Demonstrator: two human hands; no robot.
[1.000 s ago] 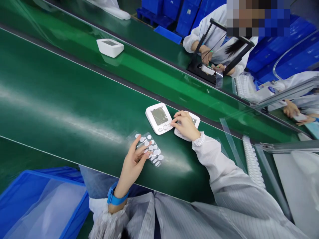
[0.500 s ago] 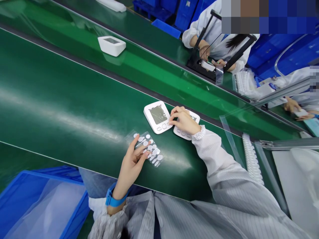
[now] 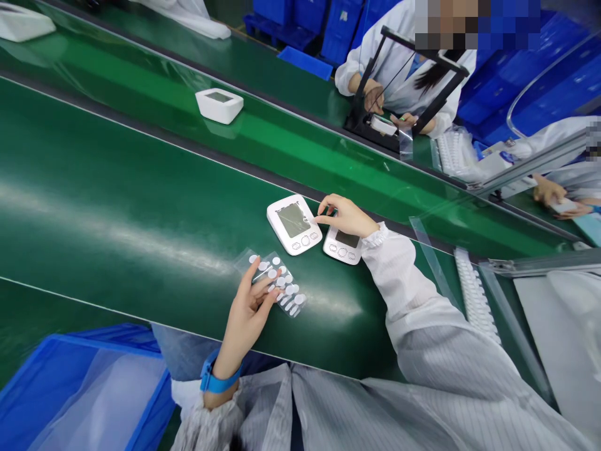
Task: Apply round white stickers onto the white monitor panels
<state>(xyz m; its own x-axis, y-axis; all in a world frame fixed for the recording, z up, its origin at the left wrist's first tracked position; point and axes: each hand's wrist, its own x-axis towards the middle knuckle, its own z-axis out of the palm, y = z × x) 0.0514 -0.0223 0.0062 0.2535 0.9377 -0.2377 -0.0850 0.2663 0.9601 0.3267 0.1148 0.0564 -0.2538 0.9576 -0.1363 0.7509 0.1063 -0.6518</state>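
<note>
My left hand (image 3: pixel 251 307) holds a clear sheet of white round stickers (image 3: pixel 290 289) between thumb and fingers, low over the green work surface (image 3: pixel 141 213). A white device with a grey screen (image 3: pixel 294 224) lies face up beyond the sheet. My right hand (image 3: pixel 345 216) is at that device's right edge, its thumb and index finger apart and nothing visible between them. Under my right hand lies a second white device (image 3: pixel 342 246), its screen partly covered by the hand.
Beyond a dark rail, a green belt (image 3: pixel 291 138) carries a white device (image 3: pixel 219 105). Across it a person's hands work at a black frame (image 3: pixel 375 134). A blue bin (image 3: pixel 154 401) stands lower left; a white coiled strip (image 3: pixel 474 297) lies right.
My right hand has lifted slightly from the first device's lower right corner, and its fingers have spread. Another white device has entered at the upper left on the belt.
</note>
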